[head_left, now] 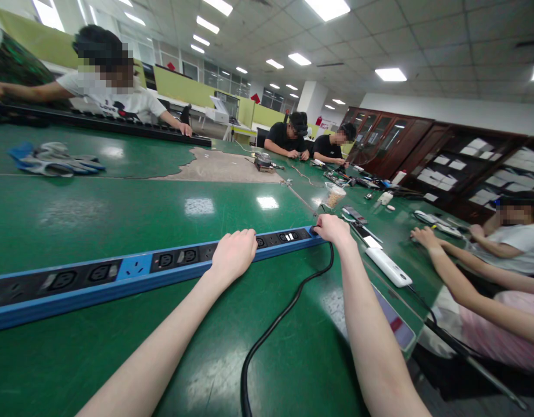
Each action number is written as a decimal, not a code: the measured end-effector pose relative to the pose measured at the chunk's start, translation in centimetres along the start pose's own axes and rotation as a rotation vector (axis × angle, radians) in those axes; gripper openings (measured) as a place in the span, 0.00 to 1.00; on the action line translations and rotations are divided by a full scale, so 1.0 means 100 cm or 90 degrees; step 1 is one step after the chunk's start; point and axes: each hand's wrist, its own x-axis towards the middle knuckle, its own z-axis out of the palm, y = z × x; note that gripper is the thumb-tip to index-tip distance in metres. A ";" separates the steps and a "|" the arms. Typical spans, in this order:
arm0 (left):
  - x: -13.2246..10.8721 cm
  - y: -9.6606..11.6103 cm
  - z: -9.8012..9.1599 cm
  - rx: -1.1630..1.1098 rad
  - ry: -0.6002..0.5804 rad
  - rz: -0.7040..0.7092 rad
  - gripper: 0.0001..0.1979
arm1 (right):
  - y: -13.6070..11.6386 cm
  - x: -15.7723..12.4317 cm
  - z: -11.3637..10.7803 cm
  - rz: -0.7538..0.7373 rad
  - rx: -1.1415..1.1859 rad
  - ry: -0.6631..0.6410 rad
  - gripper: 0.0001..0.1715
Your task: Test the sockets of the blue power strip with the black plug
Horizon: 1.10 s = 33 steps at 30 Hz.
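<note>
A long blue and black power strip [179, 259] lies slantwise over the green table, its face of sockets turned up. My left hand [235, 253] is closed over the strip right of its middle, the fingertips curled over the far side and hidden. At the strip's right end my right hand [334, 229] is closed around the end of a black power cord [288, 310]. Its fingers cover most of that cord end, so I cannot tell whether it is a plug or a fixed fitting. From under this hand the cord curves down toward me.
Blue and white gloves [58, 160] lie at the left. A white power strip [388, 266], a phone [395, 321] and a plastic cup [334, 195] are on the right. Across the table a person holds a long black strip [106, 124]. Other people sit around the table.
</note>
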 end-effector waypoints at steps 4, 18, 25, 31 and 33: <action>0.000 0.001 -0.002 -0.009 -0.008 -0.009 0.18 | -0.007 0.000 0.000 0.018 0.020 0.006 0.17; -0.001 0.001 -0.003 -0.008 -0.005 -0.010 0.20 | -0.001 -0.003 0.001 0.035 0.052 0.010 0.19; -0.001 0.001 -0.004 -0.007 -0.010 -0.011 0.18 | -0.005 0.003 -0.004 0.038 0.040 -0.006 0.19; -0.001 0.002 -0.004 -0.009 -0.010 -0.011 0.18 | -0.008 0.004 -0.007 0.036 0.031 -0.009 0.18; -0.001 0.002 -0.005 -0.008 -0.015 -0.016 0.18 | -0.008 0.007 -0.010 0.035 0.037 -0.033 0.18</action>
